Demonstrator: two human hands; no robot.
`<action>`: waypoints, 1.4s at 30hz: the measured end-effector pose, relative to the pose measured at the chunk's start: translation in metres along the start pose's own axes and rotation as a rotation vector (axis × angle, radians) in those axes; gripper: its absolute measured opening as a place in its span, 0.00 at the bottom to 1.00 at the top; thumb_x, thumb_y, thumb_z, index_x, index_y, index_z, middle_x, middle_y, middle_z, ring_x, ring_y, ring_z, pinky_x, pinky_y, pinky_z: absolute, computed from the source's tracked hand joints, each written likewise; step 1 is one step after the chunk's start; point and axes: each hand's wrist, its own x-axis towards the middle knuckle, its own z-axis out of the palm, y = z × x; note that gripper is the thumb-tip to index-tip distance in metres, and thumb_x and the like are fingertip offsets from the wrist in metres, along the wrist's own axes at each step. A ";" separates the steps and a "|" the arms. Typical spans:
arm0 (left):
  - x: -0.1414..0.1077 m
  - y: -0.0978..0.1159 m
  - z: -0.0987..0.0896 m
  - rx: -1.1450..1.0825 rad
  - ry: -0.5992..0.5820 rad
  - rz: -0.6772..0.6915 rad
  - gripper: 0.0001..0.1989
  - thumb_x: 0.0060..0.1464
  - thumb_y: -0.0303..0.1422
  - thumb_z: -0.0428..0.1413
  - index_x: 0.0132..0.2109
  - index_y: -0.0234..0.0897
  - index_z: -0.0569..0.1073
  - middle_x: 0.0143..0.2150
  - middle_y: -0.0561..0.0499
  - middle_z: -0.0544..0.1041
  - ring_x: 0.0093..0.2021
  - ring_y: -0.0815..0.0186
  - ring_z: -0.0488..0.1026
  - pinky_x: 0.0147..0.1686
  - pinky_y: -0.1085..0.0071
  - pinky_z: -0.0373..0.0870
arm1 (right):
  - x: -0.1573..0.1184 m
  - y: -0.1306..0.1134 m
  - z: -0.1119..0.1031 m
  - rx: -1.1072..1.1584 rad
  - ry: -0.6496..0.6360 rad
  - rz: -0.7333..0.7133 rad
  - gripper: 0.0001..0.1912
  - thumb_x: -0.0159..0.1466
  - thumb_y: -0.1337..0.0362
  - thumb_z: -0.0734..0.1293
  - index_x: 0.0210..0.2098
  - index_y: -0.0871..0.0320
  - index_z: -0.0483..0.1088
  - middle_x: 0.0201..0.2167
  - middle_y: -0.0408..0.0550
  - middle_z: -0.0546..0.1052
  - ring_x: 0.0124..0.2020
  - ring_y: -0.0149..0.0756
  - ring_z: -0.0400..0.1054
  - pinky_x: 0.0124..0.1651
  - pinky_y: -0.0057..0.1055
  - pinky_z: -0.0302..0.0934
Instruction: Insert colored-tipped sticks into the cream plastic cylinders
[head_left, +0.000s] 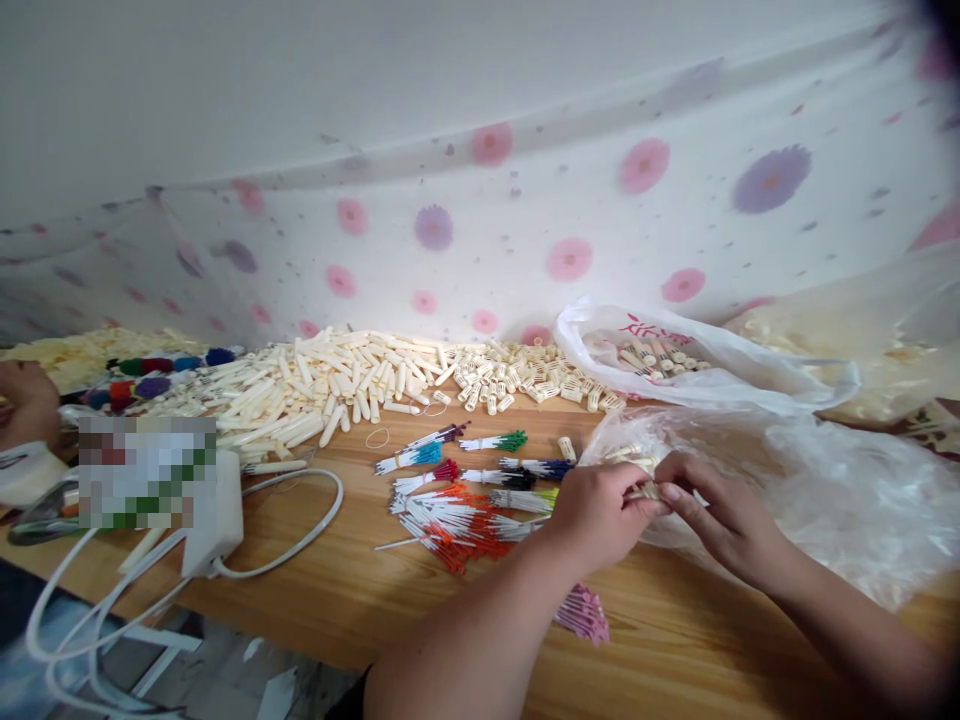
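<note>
My left hand (pixel 606 512) is closed on a small cream plastic piece (pixel 643 490), in front of the clear plastic bag. Against it from the right, my right hand (pixel 712 512) pinches the same piece with thumb and fingertips. The fingers hide most of it. Left of my hands lie bundles of thin white sticks with coloured ends, among them orange (pixel 457 525), blue (pixel 409 458) and green (pixel 495 441). A pink bundle (pixel 583 614) lies partly behind my left forearm. One slotted cream piece (pixel 566 449) stands just beyond my left hand.
Cream tubes (pixel 345 375) and slotted pieces (pixel 502 375) are heaped along the wall. A white bag (pixel 780 378) holds more pieces; a clear bag (pixel 847 500) lies at right. A power strip (pixel 217 515) with white cables sits at left, near another person's hand (pixel 28 400).
</note>
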 end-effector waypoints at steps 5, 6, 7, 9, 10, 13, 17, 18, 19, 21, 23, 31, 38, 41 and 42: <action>0.000 0.002 -0.002 0.015 0.023 -0.007 0.08 0.53 0.37 0.57 0.32 0.36 0.75 0.26 0.54 0.73 0.25 0.71 0.62 0.26 0.74 0.55 | 0.000 0.002 0.002 0.005 -0.041 0.031 0.14 0.68 0.59 0.55 0.28 0.56 0.62 0.24 0.44 0.67 0.26 0.32 0.62 0.29 0.29 0.56; 0.000 0.002 -0.002 0.017 0.028 -0.006 0.08 0.53 0.36 0.57 0.32 0.36 0.75 0.26 0.54 0.74 0.25 0.71 0.62 0.26 0.74 0.55 | -0.001 0.001 0.002 0.001 -0.039 0.043 0.14 0.68 0.59 0.55 0.29 0.56 0.62 0.24 0.44 0.67 0.26 0.32 0.62 0.30 0.29 0.56; 0.001 0.002 -0.001 0.017 0.032 -0.004 0.07 0.53 0.35 0.57 0.31 0.36 0.75 0.26 0.54 0.74 0.25 0.71 0.63 0.26 0.74 0.55 | 0.000 0.000 0.002 0.002 -0.036 0.051 0.14 0.68 0.58 0.55 0.29 0.57 0.63 0.24 0.44 0.68 0.27 0.32 0.62 0.30 0.30 0.56; 0.001 0.001 -0.001 0.020 0.045 0.006 0.06 0.52 0.34 0.57 0.31 0.36 0.75 0.27 0.54 0.74 0.26 0.71 0.64 0.27 0.74 0.56 | 0.000 -0.002 0.002 0.009 -0.033 0.065 0.13 0.68 0.58 0.55 0.30 0.56 0.63 0.26 0.44 0.68 0.28 0.33 0.63 0.32 0.30 0.57; 0.001 0.000 0.000 0.030 0.062 0.011 0.05 0.51 0.33 0.57 0.31 0.36 0.74 0.27 0.54 0.74 0.27 0.70 0.65 0.27 0.74 0.56 | 0.001 -0.004 0.001 0.012 -0.040 0.071 0.13 0.68 0.58 0.55 0.30 0.56 0.62 0.26 0.45 0.68 0.29 0.33 0.63 0.32 0.30 0.57; 0.001 -0.002 0.001 0.084 0.153 0.020 0.04 0.49 0.31 0.59 0.29 0.36 0.72 0.27 0.53 0.74 0.28 0.69 0.66 0.26 0.74 0.55 | 0.005 -0.011 0.001 0.017 -0.072 0.080 0.15 0.68 0.57 0.53 0.29 0.56 0.62 0.26 0.45 0.68 0.29 0.33 0.63 0.32 0.30 0.56; -0.001 -0.004 0.004 0.179 0.236 0.062 0.07 0.47 0.27 0.57 0.25 0.36 0.66 0.24 0.54 0.71 0.26 0.70 0.65 0.25 0.74 0.53 | 0.011 -0.021 0.003 -0.018 -0.060 0.099 0.17 0.68 0.57 0.53 0.26 0.56 0.60 0.23 0.44 0.68 0.26 0.33 0.63 0.31 0.30 0.53; -0.001 -0.004 0.005 0.207 0.246 0.073 0.08 0.47 0.26 0.56 0.24 0.36 0.66 0.24 0.53 0.71 0.26 0.69 0.65 0.25 0.73 0.52 | 0.012 -0.022 0.005 -0.036 -0.057 0.107 0.17 0.68 0.57 0.53 0.25 0.56 0.59 0.23 0.44 0.68 0.26 0.33 0.62 0.30 0.30 0.53; -0.002 -0.005 0.006 0.234 0.253 0.080 0.08 0.47 0.25 0.56 0.24 0.36 0.65 0.24 0.53 0.70 0.26 0.69 0.65 0.25 0.73 0.53 | 0.013 -0.023 0.006 -0.055 -0.056 0.116 0.17 0.68 0.57 0.53 0.25 0.56 0.59 0.22 0.44 0.68 0.25 0.33 0.62 0.30 0.30 0.52; -0.002 -0.005 0.006 0.270 0.265 0.065 0.07 0.48 0.25 0.55 0.25 0.36 0.66 0.25 0.52 0.71 0.27 0.68 0.66 0.27 0.73 0.54 | 0.015 -0.022 0.009 -0.085 -0.033 0.137 0.18 0.68 0.56 0.53 0.25 0.56 0.59 0.22 0.44 0.68 0.25 0.33 0.62 0.30 0.29 0.52; -0.001 -0.006 0.002 0.257 0.247 0.011 0.05 0.50 0.27 0.54 0.27 0.35 0.68 0.27 0.50 0.73 0.29 0.66 0.68 0.28 0.73 0.56 | 0.017 -0.020 0.010 -0.087 0.000 0.131 0.17 0.67 0.56 0.53 0.26 0.57 0.60 0.23 0.45 0.69 0.26 0.34 0.63 0.30 0.29 0.53; 0.009 0.011 -0.045 -0.332 -0.261 -0.158 0.12 0.57 0.34 0.47 0.31 0.33 0.70 0.26 0.50 0.75 0.25 0.70 0.70 0.28 0.75 0.65 | 0.036 -0.040 -0.034 -0.204 -0.125 -0.127 0.13 0.67 0.60 0.55 0.29 0.57 0.64 0.27 0.46 0.70 0.28 0.32 0.62 0.32 0.28 0.55; -0.022 0.026 -0.047 0.009 0.023 -0.054 0.14 0.58 0.34 0.49 0.26 0.36 0.71 0.21 0.53 0.72 0.25 0.70 0.68 0.30 0.74 0.63 | 0.030 -0.073 -0.017 -0.137 -0.030 -0.039 0.16 0.67 0.56 0.53 0.26 0.56 0.60 0.23 0.44 0.67 0.26 0.32 0.60 0.31 0.29 0.54; -0.053 0.014 -0.045 0.126 0.042 0.001 0.08 0.57 0.31 0.51 0.33 0.37 0.74 0.32 0.50 0.77 0.34 0.66 0.72 0.37 0.71 0.66 | 0.013 -0.060 -0.006 -0.114 -0.131 0.007 0.17 0.66 0.54 0.54 0.25 0.56 0.60 0.22 0.43 0.67 0.25 0.33 0.61 0.30 0.28 0.55; -0.063 0.007 -0.048 0.137 0.051 0.011 0.06 0.55 0.30 0.53 0.38 0.38 0.75 0.38 0.49 0.77 0.39 0.64 0.72 0.41 0.70 0.66 | 0.008 -0.049 -0.007 -0.132 -0.133 0.062 0.17 0.66 0.53 0.54 0.25 0.56 0.60 0.22 0.44 0.67 0.25 0.33 0.61 0.31 0.28 0.56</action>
